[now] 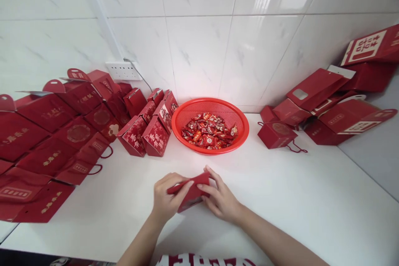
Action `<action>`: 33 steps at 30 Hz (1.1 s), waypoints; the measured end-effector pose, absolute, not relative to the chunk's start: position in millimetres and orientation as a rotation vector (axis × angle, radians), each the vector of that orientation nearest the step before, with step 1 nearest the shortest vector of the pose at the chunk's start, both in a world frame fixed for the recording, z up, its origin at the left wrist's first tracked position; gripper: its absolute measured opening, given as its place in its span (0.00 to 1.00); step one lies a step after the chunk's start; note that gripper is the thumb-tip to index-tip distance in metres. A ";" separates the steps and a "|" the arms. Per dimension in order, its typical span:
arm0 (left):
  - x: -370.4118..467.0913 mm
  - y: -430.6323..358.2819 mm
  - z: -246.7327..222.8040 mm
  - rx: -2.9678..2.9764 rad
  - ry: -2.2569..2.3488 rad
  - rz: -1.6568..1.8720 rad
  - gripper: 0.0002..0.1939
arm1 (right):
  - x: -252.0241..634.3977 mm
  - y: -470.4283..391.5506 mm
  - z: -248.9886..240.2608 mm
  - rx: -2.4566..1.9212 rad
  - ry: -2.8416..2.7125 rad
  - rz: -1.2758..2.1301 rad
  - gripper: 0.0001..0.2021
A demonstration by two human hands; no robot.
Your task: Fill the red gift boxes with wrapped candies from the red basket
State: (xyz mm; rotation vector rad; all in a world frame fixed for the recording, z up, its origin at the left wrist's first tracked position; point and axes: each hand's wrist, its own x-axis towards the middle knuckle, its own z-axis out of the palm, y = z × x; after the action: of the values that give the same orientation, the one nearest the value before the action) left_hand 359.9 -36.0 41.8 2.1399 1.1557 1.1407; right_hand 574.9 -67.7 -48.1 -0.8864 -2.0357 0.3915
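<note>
Between my two hands is a small red gift box point(193, 195), tilted above the white tabletop near its front edge. My left hand point(171, 195) grips its upper left edge, thumb on the near face and fingers curled behind. On the other side, my right hand point(220, 196) holds the box's right side, with fingertips on its top edge and face. The box's underside and far face are hidden. Straight beyond it stands a red plastic basket point(241, 134) holding many wrapped candies point(209, 131).
Red boxes with handles point(50, 133) are stacked along the left. Several patterned boxes point(156, 137) stand left of the basket. More red boxes point(314, 95) pile up at the right wall, and a corded small box point(277, 134) sits before them. A socket strip point(123, 70) is on the tiled wall.
</note>
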 end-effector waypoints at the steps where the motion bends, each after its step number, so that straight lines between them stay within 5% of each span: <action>1: 346.9 -38.5 41.6 2.166 1.203 1.241 0.06 | 573.1 -68.7 -49.9 -0.896 -2.051 0.401 0.29; 7: 246.3 -37.5 46.7 2.274 2.053 1.618 0.04 | 571.3 -68.0 -50.1 -1.012 -1.963 0.675 0.23; 12: 173.5 -7.3 39.6 2.256 2.674 1.471 0.12 | 571.2 -66.5 -51.6 -0.996 -1.919 0.808 0.21; 33: 158.8 185.1 74.5 2.072 2.615 0.691 0.30 | 570.9 -64.0 -54.1 -1.098 -1.863 0.959 0.18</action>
State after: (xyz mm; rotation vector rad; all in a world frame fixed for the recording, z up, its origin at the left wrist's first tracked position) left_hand 158.8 185.1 74.5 2.0716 2.6148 0.6906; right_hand 570.9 -64.0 -54.1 -1.0981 -1.8632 0.9595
